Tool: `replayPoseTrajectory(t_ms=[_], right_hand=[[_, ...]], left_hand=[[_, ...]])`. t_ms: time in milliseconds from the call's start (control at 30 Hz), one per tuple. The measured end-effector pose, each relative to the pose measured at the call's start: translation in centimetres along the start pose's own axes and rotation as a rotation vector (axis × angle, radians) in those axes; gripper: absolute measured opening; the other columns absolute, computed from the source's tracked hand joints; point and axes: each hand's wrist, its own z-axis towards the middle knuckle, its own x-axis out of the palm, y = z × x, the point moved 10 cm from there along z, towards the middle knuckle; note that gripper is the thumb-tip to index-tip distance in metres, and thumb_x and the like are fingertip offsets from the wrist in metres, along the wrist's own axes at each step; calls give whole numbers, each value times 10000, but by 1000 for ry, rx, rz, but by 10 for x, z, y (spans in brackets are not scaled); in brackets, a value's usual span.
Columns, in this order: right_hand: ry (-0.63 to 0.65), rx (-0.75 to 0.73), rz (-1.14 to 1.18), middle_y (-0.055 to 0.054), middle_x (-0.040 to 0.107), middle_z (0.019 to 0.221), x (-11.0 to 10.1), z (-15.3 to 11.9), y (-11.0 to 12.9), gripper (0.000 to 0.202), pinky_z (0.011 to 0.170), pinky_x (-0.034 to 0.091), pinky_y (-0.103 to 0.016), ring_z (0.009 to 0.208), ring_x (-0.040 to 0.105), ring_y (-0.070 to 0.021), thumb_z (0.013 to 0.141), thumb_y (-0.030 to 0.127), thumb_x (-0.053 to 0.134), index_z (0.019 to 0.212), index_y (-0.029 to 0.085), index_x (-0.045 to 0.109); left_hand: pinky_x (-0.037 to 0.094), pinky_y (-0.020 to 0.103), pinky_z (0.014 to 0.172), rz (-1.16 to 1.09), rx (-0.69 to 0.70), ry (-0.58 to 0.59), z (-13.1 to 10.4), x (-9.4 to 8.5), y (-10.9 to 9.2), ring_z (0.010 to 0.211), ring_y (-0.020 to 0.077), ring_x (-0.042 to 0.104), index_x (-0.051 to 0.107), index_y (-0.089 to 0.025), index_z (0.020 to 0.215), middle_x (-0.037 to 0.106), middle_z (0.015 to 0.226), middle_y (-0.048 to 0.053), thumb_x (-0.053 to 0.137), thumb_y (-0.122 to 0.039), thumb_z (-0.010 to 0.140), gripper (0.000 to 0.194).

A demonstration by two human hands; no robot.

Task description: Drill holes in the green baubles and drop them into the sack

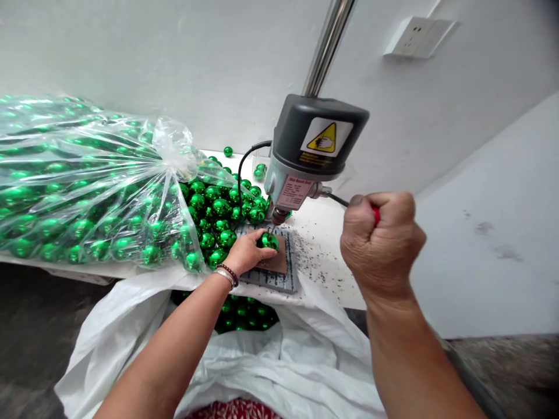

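With its fingers and thumb around a shiny green ball (268,241), my left hand (247,254) steadies it on a brown pad (279,262) under the drill bit. The bit's tip meets the top of the ball; whether it has gone in, I cannot tell. My right hand (381,244) is closed in a fist on the lever (338,199) of a grey bench drill (317,139), a bit of red grip showing between the fingers. Loose green balls (218,209) are heaped just left of the drill's ribbed base (266,280).
A tied clear plastic bag (87,186) full of green balls lies on the left of the white table (329,256). Dark shavings are scattered right of the base. Below the table edge, a white sack (288,349) holds more balls. A wall socket (417,38) is upper right.
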Motion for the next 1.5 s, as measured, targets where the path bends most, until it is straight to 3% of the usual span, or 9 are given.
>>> replayPoseTrajectory(t_ms=[400,733,833,933,1033,1167,1300,1400,1500], right_hand=[[-90,-27,5,-31,546,718,4,-25,-7,237,644,382,-302,652,478,-139,901,419,420,809,208,475],[-116,-62,28,-28,525,695,10,-47,-9,171,638,395,-296,648,483,-140,878,363,441,797,213,440],[-129,-23,57,-12,496,663,3,-31,-5,209,606,366,-273,610,444,-121,872,391,450,779,203,447],[-53,94,111,5,462,637,3,8,-5,261,568,314,-241,569,378,-87,871,421,411,751,190,427],[40,180,96,19,435,641,8,44,-2,227,609,295,-238,589,341,-69,882,355,401,733,184,400],[74,241,49,22,448,667,11,58,-2,200,658,291,-255,622,335,-65,886,300,441,736,179,389],[64,218,40,28,446,667,11,54,0,188,660,295,-249,617,331,-59,896,274,427,739,177,393],[52,197,29,24,455,673,10,53,2,181,661,297,-245,617,344,-59,904,257,408,744,172,411],[62,207,24,16,480,704,10,53,2,169,676,308,-243,637,374,-62,914,256,407,773,166,431]], left_hand=[[498,293,871,-18,6,-8,0,0,1,939,220,661,663,-193,1249,741,1028,45,745,-335,718,556],[469,326,975,-29,1,-15,3,2,7,1038,234,655,617,-166,1313,714,1189,85,761,-329,716,635],[466,333,982,-19,4,-11,4,3,7,1065,246,650,612,-147,1315,707,1203,101,757,-325,722,635],[477,342,962,2,12,-24,3,3,4,1047,254,652,606,-139,1311,711,1179,107,750,-318,723,632],[498,339,913,1,35,-34,-3,1,0,984,240,659,620,-165,1276,726,1109,78,738,-303,722,583],[493,330,942,-35,136,28,-24,-2,-10,1046,232,643,621,-198,1273,705,1172,62,746,-275,710,582],[497,345,958,-10,155,42,-45,-17,-10,1100,251,619,594,-189,1329,614,1343,125,790,-357,700,680],[488,331,963,122,108,-122,-49,-46,-7,1044,209,634,607,-195,1303,664,1248,104,571,-324,895,430],[448,364,1019,412,54,-274,-46,-70,-8,1152,240,597,612,-200,1291,638,1292,111,444,-215,930,398]])
